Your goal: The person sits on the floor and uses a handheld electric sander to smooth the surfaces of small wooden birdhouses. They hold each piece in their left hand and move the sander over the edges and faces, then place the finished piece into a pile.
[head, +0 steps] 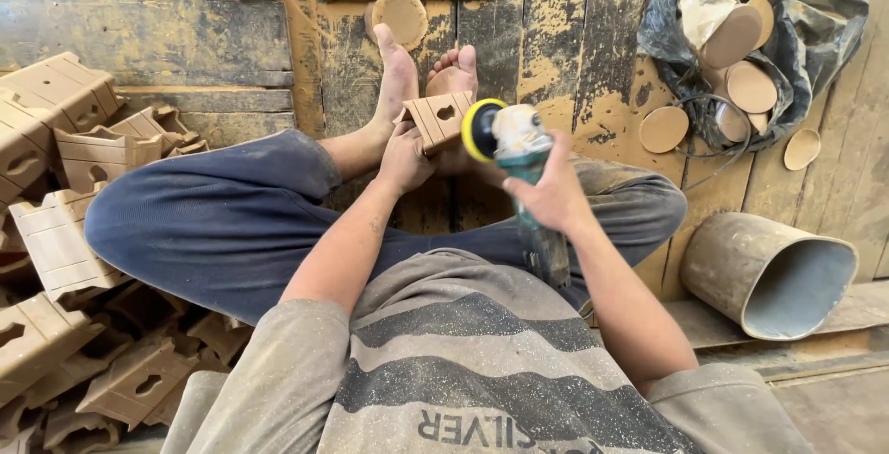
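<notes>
Down the left edge of the frame, heaped wooden blocks (65, 232), pale brown, notched, each pierced by an oval slot, coated in dust. At centre, just above bent knees in blue trousers, left hand (405, 159) clenched around one such wooden piece (438, 118), pressed against a bare foot (396, 74), grooved face tilted up toward the right. Immediately right of it, touching or nearly so, yellow sanding disc (482, 130) on a handheld grinder (520, 153), body running down toward the lap, right hand (554, 193) wrapped around the teal grip. Piece nearer the left hand, disc meeting its right end. Upper right, dark plastic bag (815, 18) spilling round sanding discs (750, 86). Lower right, metal bucket (769, 273) on its side, mouth facing right. Beneath everything, worn planks (574, 28) smeared with yellow dust.
</notes>
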